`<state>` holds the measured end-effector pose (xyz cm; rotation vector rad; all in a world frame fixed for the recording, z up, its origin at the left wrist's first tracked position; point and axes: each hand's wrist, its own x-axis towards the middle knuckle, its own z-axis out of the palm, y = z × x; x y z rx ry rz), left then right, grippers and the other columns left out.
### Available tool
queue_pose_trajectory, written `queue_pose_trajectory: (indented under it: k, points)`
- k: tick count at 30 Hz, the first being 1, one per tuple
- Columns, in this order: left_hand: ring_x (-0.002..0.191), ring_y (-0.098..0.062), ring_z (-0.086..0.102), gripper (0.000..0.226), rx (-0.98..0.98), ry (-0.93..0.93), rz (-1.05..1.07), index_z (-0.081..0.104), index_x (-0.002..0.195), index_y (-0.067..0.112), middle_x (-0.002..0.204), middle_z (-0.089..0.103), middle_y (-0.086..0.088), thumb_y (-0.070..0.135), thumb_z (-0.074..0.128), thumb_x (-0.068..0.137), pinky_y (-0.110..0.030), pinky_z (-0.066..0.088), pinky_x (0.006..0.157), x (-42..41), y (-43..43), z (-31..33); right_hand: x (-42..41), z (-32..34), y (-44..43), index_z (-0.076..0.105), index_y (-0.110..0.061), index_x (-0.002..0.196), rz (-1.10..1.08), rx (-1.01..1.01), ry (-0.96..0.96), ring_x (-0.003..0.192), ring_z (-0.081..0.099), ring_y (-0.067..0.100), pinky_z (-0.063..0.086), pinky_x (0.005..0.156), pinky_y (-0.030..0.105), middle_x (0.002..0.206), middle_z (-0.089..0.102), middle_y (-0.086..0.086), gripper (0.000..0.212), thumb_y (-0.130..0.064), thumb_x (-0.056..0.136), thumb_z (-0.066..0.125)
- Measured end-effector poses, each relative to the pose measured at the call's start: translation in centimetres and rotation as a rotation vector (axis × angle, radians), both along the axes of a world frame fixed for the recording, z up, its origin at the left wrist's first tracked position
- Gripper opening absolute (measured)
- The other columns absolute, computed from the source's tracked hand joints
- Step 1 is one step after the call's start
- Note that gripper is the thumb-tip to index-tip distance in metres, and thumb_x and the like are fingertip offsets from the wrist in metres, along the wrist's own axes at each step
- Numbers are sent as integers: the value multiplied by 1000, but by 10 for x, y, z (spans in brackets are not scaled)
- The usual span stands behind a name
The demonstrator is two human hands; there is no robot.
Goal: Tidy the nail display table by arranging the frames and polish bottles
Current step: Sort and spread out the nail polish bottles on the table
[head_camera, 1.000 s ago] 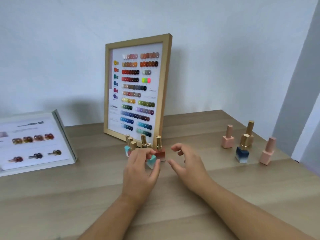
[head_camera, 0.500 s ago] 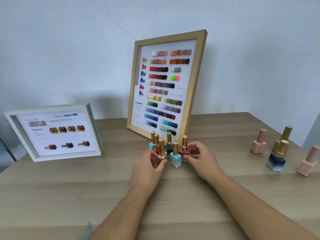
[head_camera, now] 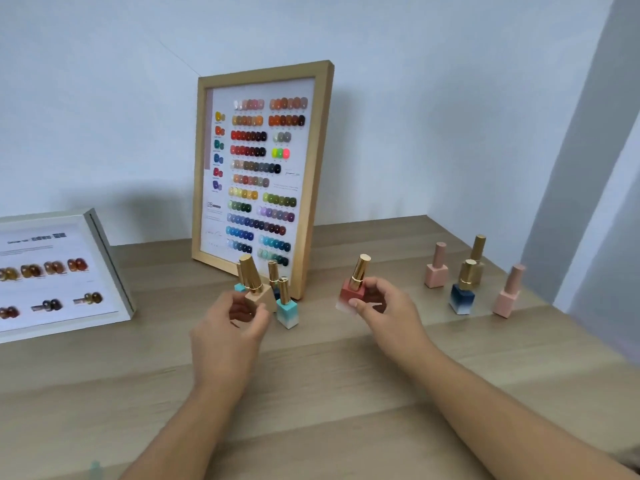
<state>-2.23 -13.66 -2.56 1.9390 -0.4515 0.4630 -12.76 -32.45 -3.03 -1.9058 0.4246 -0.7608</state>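
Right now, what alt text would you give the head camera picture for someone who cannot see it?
A person's left hand lifts a tan polish bottle and the right hand a red polish bottle above a wooden table. A tall wooden swatch frame leans behind them, a white frame stands left, and four bottles stand right.

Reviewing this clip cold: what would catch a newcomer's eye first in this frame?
The tall wooden frame of colour swatches, propped upright against the wall at the table's back centre, dominates. In front of it, the left hand lifts a beige bottle and the right hand a red bottle. A cluster of four bottles stands at the right, and a white frame leans at the far left.
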Motion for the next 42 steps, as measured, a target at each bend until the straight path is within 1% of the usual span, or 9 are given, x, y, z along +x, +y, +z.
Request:
queue_pose_trajectory:
  k: [4, 9, 12, 21, 24, 27, 32, 37, 42]
  points:
    - [67, 4, 60, 12, -59, -89, -264, 56, 66, 38, 64, 64, 19, 32, 67, 67, -3, 41, 59, -40, -41, 17, -52, 11, -29, 59, -37, 92, -123, -59, -46, 79, 59, -7, 43, 66, 4, 87, 67, -16, 27, -14, 81, 68]
    - [64, 2, 60, 12, 99, 23, -507, 59, 69, 31, 62, 61, 17, 24, 69, 72, -5, 43, 57, -67, -138, 11, -105, 2, -71, 61, -28, 92, -377, -92, 1, 75, 58, -11, 41, 69, 4, 85, 65, -13, 23, -11, 79, 71]
    - [63, -7, 59, 8, 175, 89, -545, 61, 71, 24, 64, 62, 12, 24, 69, 74, -14, 44, 57, -73, -183, -5, -126, -11, -92, 64, -24, 96, -467, -42, 86, 83, 60, 7, 42, 77, 20, 91, 67, -5, 21, -12, 79, 71]
    - [68, -12, 62, 9, 238, 164, -506, 62, 72, 23, 68, 64, 7, 26, 71, 75, -25, 48, 63, -71, -223, -23, -129, -28, -113, 63, -23, 105, -530, -22, 187, 88, 60, 12, 41, 82, 20, 100, 67, -1, 27, -12, 81, 68]
    - [77, -15, 64, 11, 274, 175, -524, 65, 84, 19, 79, 67, 3, 24, 71, 77, -30, 54, 73, -73, -224, -22, -131, -25, -111, 57, -22, 117, -566, -78, 168, 93, 56, 11, 41, 83, 22, 106, 61, -3, 43, -16, 78, 72]
    - [82, -11, 60, 33, 258, 191, -534, 59, 106, 19, 90, 62, 4, 30, 72, 78, -25, 51, 73, -76, -216, -21, -137, -20, -97, 50, -31, 108, -681, -246, 21, 94, 51, 10, 38, 80, 15, 100, 54, -8, 43, -18, 74, 75]
    - [71, -7, 58, 21, 126, -61, -473, 58, 97, 24, 75, 61, 9, 24, 68, 78, -21, 44, 62, -78, -166, -2, -111, -3, -58, 59, -19, 91, -478, -523, -76, 83, 51, 11, 43, 80, 16, 86, 54, -8, 24, -9, 74, 73]
    - [64, 1, 54, 16, 58, -368, -370, 56, 86, 22, 68, 56, 12, 13, 66, 77, -10, 44, 59, -54, -82, 12, -43, 8, -21, 57, -28, 92, -183, -383, -20, 85, 50, -2, 35, 69, 3, 88, 56, -17, 21, -21, 77, 71]
    - [72, -5, 52, 21, 83, -280, -129, 54, 85, 23, 78, 56, 8, 12, 68, 74, -13, 40, 62, -7, -9, -4, 23, 2, 17, 57, -33, 101, 54, -276, 94, 90, 53, -2, 39, 69, 9, 100, 60, -14, 29, -31, 77, 72]
